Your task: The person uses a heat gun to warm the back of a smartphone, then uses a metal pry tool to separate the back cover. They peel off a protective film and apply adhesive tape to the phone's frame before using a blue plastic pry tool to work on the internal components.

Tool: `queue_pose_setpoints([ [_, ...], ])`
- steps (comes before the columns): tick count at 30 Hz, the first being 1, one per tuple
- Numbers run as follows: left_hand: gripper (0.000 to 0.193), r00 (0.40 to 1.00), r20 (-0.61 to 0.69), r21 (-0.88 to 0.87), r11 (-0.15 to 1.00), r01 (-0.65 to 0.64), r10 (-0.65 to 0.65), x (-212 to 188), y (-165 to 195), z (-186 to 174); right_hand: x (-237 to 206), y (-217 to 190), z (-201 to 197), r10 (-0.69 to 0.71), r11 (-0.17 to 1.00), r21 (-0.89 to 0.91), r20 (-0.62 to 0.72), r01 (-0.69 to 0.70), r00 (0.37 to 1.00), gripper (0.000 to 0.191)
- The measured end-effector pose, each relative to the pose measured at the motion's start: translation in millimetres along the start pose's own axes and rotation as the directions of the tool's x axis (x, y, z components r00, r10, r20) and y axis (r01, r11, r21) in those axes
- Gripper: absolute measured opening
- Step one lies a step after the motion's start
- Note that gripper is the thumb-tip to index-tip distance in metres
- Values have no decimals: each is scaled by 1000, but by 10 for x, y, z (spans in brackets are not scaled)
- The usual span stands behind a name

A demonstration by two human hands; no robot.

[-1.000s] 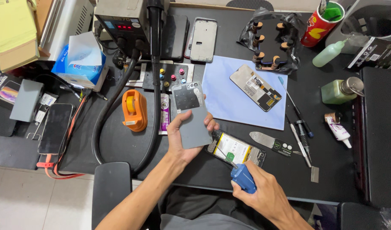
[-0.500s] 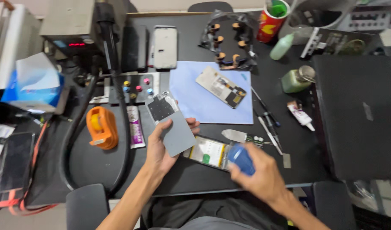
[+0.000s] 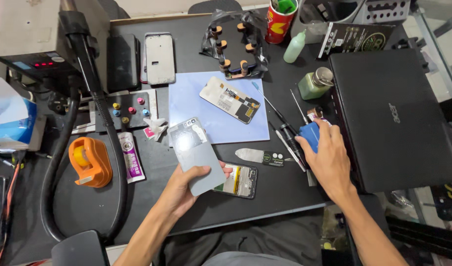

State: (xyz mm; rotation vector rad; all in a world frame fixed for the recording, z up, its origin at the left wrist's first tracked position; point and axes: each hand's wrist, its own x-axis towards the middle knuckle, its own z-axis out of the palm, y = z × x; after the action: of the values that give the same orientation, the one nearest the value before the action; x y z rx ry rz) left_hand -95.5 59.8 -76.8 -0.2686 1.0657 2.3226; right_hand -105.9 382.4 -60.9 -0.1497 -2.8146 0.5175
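My left hand (image 3: 182,189) holds a grey phone back cover (image 3: 195,154) by its lower end, tilted above the black desk. Under its lower right corner lies an opened phone body (image 3: 241,180) with its insides showing. My right hand (image 3: 329,160) rests on a small blue object (image 3: 309,135) at the desk's right side, next to a closed black laptop (image 3: 391,118). A detached phone screen (image 3: 230,99) lies face down on a light blue mat (image 3: 213,106) beyond my hands. A flat metal pry tool (image 3: 258,156) lies between the two hands.
A thick black hose (image 3: 110,133) curves down the left side from a machine. An orange tape dispenser (image 3: 89,160), a glue tube (image 3: 130,157), screwdrivers (image 3: 280,123), a green liquid bottle (image 3: 314,83), a red cup (image 3: 280,19), another phone frame (image 3: 159,58) and a tissue box (image 3: 9,120) crowd the desk.
My right hand moved with the blue object from the near desk edge up and right to the laptop's side. The left hand keeps the back cover. The camera swung right.
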Motion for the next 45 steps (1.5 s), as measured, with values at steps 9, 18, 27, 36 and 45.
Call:
queue_pose_setpoints([
  [9, 46, 999, -3, 48, 998, -38, 39, -25, -86, -80, -64, -64, 79, -191, 982, -42, -163, 187, 968, 41],
  [18, 47, 998, 7, 39, 997, -59, 59, -43, -108, -116, -119, -192, 286, -295, 954, -52, 10, 295, 955, 29],
  [27, 40, 996, 6, 95, 991, -94, 94, 17, -144, -228, -179, -209, 400, -303, 950, -84, -32, 300, 952, 32],
  [36, 40, 995, -48, 161, 983, -83, 92, 61, -89, -233, -197, -278, 319, -217, 976, 30, 4, 216, 976, 16],
  [45, 37, 996, -64, 135, 989, -54, 63, 123, -85, -280, -551, -622, 197, -577, 727, 473, 28, 498, 816, 20],
])
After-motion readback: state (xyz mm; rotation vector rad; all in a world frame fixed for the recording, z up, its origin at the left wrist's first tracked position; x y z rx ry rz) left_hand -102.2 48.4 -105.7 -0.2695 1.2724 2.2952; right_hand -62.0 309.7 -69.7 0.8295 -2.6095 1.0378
